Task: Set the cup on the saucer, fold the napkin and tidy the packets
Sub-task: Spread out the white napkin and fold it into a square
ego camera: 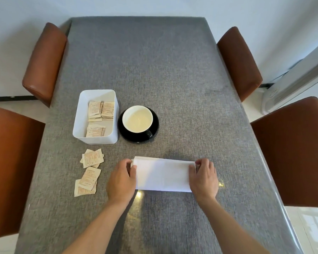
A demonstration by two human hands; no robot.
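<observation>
The left hand and the right hand each pinch one end of the white napkin, which lies folded on the desk between them. To fold well, I would align the corners first, then press the crease flat. Beyond the left hand, the cup sits on its saucer; loose packets wait beside the box.
</observation>
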